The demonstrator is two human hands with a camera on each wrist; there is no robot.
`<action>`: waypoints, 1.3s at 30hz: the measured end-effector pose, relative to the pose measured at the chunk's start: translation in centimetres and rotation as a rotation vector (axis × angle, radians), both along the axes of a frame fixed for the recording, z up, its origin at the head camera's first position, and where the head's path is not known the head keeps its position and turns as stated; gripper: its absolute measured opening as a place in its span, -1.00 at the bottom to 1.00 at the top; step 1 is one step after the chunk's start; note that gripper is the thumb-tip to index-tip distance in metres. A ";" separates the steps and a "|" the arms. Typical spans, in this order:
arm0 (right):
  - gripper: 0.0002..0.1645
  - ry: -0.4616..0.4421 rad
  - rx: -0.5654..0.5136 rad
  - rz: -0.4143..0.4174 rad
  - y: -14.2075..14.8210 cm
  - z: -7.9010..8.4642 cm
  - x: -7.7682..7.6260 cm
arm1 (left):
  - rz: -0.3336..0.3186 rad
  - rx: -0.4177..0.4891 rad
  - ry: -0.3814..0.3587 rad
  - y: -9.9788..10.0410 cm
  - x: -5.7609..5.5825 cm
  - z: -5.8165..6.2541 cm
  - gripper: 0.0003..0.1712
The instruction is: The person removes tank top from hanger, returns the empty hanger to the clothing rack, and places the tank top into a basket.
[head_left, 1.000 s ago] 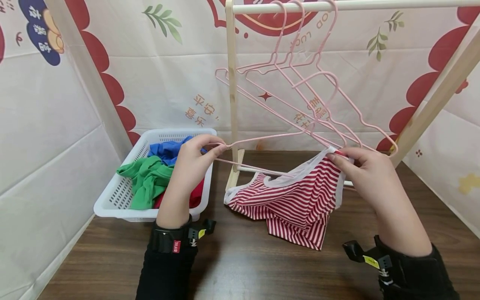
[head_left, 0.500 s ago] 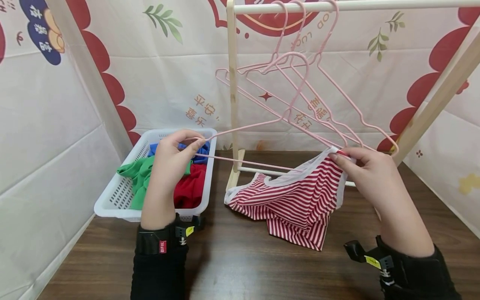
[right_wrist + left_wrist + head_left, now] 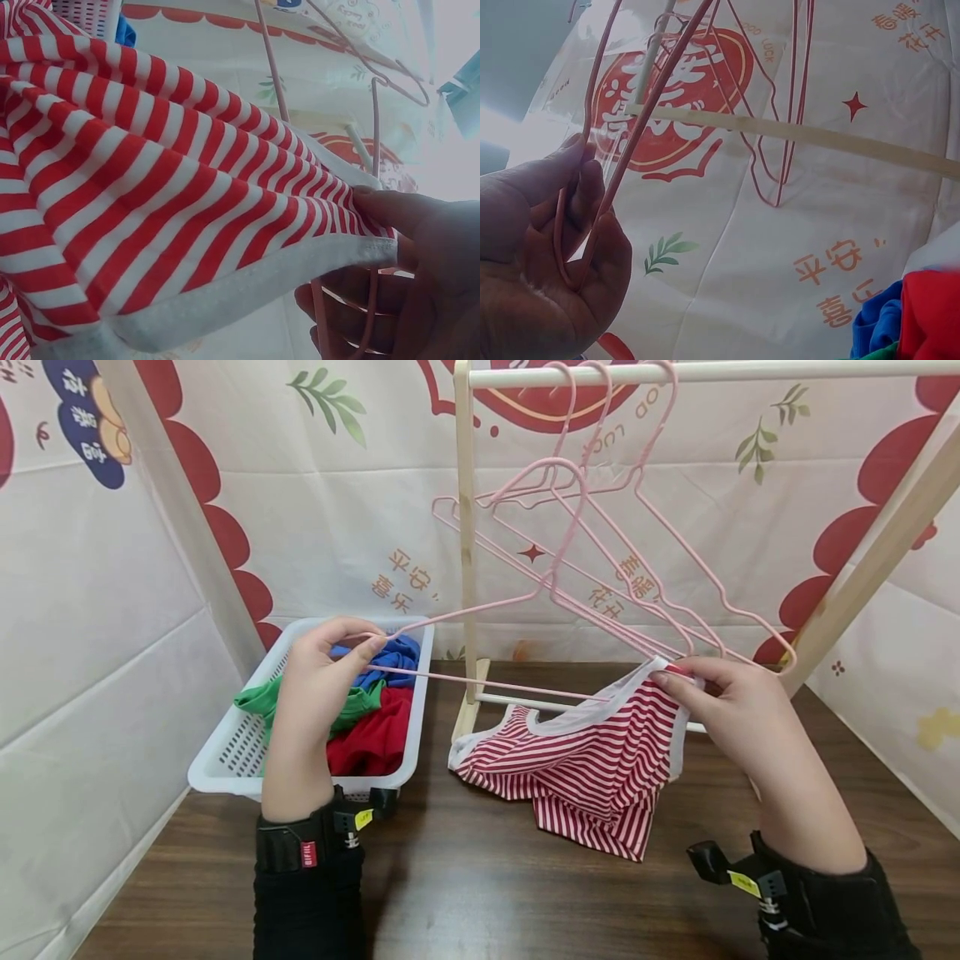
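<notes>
My left hand (image 3: 315, 681) holds one end of a pink clothes hanger (image 3: 480, 608), its thumb and fingers around the wire over the basket. The hook stands upward. At the other end, my right hand (image 3: 735, 702) pinches the white-edged shoulder strap of a red-and-white striped tank top (image 3: 600, 760). In the right wrist view, the hanger wire (image 3: 271, 60) runs behind the tank top (image 3: 180, 187) and its end shows below the strap, by my curled fingers. The top's other shoulder and lower part lie slack on the table.
A white basket (image 3: 225, 768) with blue (image 3: 397, 656), green (image 3: 356, 706) and red (image 3: 375, 739) clothes stands at the left. Behind is a rack with a white rail (image 3: 720, 372), a wooden post (image 3: 466, 527) and several pink hangers (image 3: 652, 435).
My left hand has moved left, drawing the hanger with it, and the hook has shifted left and turned upright. My right hand and the striped tank top have hardly moved.
</notes>
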State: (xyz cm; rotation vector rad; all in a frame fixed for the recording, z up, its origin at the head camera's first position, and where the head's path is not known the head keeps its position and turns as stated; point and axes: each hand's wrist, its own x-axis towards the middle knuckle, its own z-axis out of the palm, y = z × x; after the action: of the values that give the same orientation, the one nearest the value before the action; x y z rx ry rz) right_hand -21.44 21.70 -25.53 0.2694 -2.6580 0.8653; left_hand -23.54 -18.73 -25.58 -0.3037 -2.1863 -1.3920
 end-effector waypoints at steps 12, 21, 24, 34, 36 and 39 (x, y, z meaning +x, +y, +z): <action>-0.59 -0.009 0.072 0.027 0.2 0.1 -0.1 | 0.063 0.039 0.005 -2.1 0.4 -0.3 -0.71; -0.58 -0.036 0.081 0.034 0.5 0.1 0.0 | 0.049 0.084 0.040 -3.7 0.8 -0.4 -0.77; -0.56 -0.041 0.092 0.032 0.6 0.1 -0.1 | 0.044 0.091 0.045 -4.0 0.9 -0.4 -0.79; -0.47 -0.087 0.103 0.010 1.1 0.1 -0.5 | 0.025 0.121 0.026 -4.7 1.0 -0.4 -0.77; -0.46 -0.096 0.103 0.006 1.1 0.0 -0.6 | 0.020 0.137 0.023 -4.8 1.0 -0.4 -0.78; -0.45 -0.100 0.110 -0.006 1.2 0.0 -0.7 | 0.022 0.160 0.013 -4.9 1.1 -0.5 -0.80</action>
State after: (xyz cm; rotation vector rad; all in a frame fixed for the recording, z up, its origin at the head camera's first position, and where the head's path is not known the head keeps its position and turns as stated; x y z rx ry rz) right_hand -22.15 22.85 -25.52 0.2509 -2.8024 0.7495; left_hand -22.49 -23.66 -26.07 -0.2284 -2.0464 -1.5372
